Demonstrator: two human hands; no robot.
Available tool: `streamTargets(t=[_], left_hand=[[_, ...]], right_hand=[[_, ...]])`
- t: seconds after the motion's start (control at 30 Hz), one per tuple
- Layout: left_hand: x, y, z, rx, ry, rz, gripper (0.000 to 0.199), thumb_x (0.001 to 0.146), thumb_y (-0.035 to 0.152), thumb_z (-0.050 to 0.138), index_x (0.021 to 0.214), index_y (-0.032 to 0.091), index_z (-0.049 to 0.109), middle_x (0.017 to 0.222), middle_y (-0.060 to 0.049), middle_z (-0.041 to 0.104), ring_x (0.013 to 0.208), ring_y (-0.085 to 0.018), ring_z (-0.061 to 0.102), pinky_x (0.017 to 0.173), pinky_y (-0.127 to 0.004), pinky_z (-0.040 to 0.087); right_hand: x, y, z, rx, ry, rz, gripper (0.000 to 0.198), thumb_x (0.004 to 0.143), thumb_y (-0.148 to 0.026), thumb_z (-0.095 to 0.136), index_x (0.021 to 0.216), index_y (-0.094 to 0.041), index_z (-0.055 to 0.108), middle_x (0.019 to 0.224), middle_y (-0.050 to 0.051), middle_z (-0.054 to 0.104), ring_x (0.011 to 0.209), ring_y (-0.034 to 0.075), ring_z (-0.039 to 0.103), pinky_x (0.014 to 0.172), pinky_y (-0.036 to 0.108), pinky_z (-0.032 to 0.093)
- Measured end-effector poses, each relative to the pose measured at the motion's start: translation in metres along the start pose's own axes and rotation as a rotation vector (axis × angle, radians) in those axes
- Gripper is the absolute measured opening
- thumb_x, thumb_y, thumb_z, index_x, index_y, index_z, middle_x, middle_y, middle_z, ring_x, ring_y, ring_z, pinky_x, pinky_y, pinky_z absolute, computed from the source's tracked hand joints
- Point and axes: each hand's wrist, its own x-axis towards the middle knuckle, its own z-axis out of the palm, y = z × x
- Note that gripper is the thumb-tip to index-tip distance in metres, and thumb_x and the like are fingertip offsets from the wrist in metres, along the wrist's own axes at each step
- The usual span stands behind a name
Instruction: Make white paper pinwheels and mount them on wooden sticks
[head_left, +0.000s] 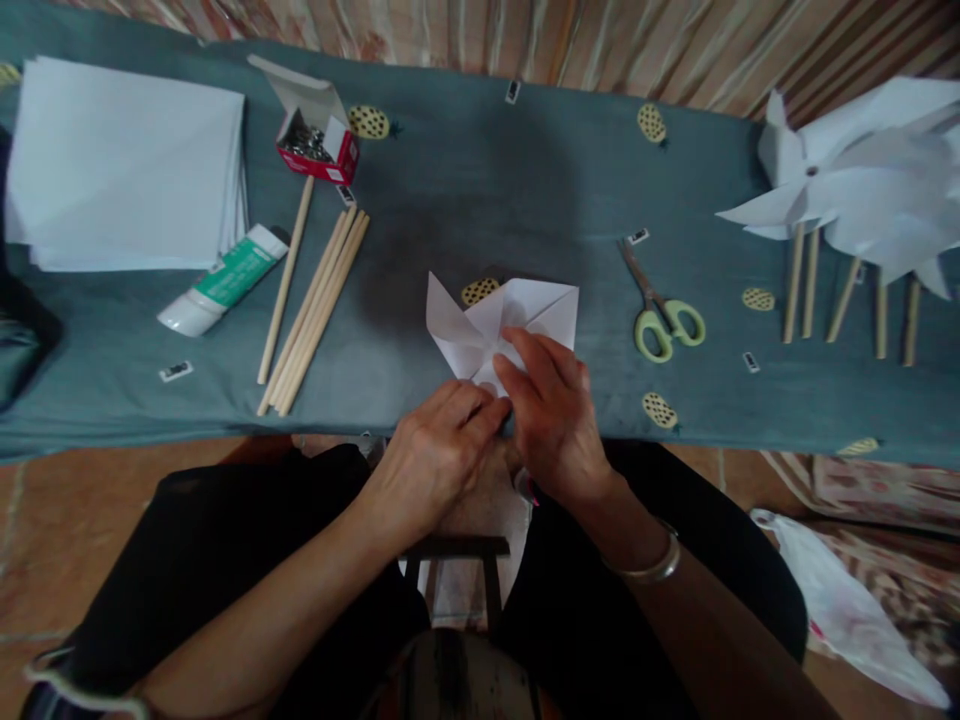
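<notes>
A white paper pinwheel (457, 340), its blades partly folded in, lies at the table's front edge. My left hand (439, 455) has its fingers closed on the pinwheel's near edge. From the right, my right hand (551, 410) presses its thumb and fingers onto the paper near the centre, fingers bent and closed on it. Part of the near side is hidden beneath both hands. Right of the pinwheel lie scissors (660, 315) with light green handles. Off to the left are several wooden sticks (319, 310).
A stack of white paper (127, 165) lies at the far left, with a green and white tube (225, 280) beside it. Behind the sticks stands an open red box (319, 140) of small metal pieces. Several finished pinwheels (862, 180) on sticks lie at the right.
</notes>
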Motion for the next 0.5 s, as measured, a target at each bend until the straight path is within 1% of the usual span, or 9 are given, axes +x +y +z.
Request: streamTargets(t=[0.1, 0.2, 0.27, 0.33, 0.43, 0.5], left_hand=[[0.000, 0.001, 0.000, 0.004, 0.005, -0.002, 0.018, 0.090, 0.011, 0.050, 0.104, 0.009, 0.062, 0.092, -0.010, 0.065, 0.086, -0.019, 0.061, 0.073, -0.032, 0.058], [0.000, 0.001, 0.001, 0.010, 0.018, -0.008, 0.019, 0.091, 0.011, 0.050, 0.105, 0.010, 0.062, 0.092, -0.009, 0.066, 0.085, -0.019, 0.062, 0.073, -0.032, 0.058], [0.000, 0.001, 0.002, 0.017, 0.031, -0.007, 0.020, 0.091, 0.012, 0.051, 0.107, 0.011, 0.063, 0.093, -0.009, 0.066, 0.085, -0.018, 0.062, 0.073, -0.033, 0.058], [0.000, 0.001, 0.003, 0.026, 0.047, -0.001, 0.021, 0.091, 0.013, 0.051, 0.108, 0.011, 0.063, 0.094, -0.010, 0.066, 0.086, -0.019, 0.063, 0.073, -0.034, 0.058], [0.001, 0.001, 0.004, 0.029, 0.061, 0.005, 0.021, 0.091, 0.014, 0.051, 0.109, 0.011, 0.063, 0.096, -0.011, 0.066, 0.087, -0.020, 0.063, 0.075, -0.035, 0.059], [0.001, 0.001, 0.003, 0.029, 0.061, 0.005, 0.022, 0.092, 0.014, 0.051, 0.111, 0.011, 0.062, 0.097, -0.011, 0.066, 0.088, -0.019, 0.063, 0.075, -0.034, 0.059]], right_hand=[[-0.002, 0.001, 0.001, 0.022, 0.032, 0.000, 0.026, 0.094, -0.017, 0.043, 0.115, -0.022, 0.059, 0.135, 0.011, 0.055, 0.125, 0.027, 0.049, 0.100, 0.048, 0.042], [0.001, 0.005, -0.006, 0.116, 0.064, 0.012, 0.030, 0.092, -0.014, 0.043, 0.113, -0.024, 0.061, 0.135, 0.009, 0.055, 0.124, 0.026, 0.050, 0.102, 0.047, 0.044], [0.006, 0.013, -0.015, 0.194, 0.102, 0.037, 0.036, 0.091, -0.012, 0.040, 0.117, -0.026, 0.061, 0.135, 0.008, 0.055, 0.124, 0.025, 0.051, 0.104, 0.046, 0.045], [0.016, 0.024, -0.022, 0.208, 0.142, 0.084, 0.040, 0.093, -0.014, 0.037, 0.126, -0.027, 0.056, 0.135, 0.007, 0.055, 0.128, 0.025, 0.049, 0.107, 0.047, 0.042], [0.036, 0.044, -0.026, 0.134, 0.124, 0.153, 0.042, 0.095, -0.020, 0.036, 0.136, -0.024, 0.048, 0.141, 0.008, 0.052, 0.135, 0.024, 0.043, 0.114, 0.047, 0.035], [0.049, 0.056, -0.023, 0.111, 0.059, 0.135, 0.045, 0.092, -0.018, 0.041, 0.137, -0.018, 0.048, 0.141, 0.012, 0.052, 0.135, 0.025, 0.043, 0.115, 0.045, 0.034]])
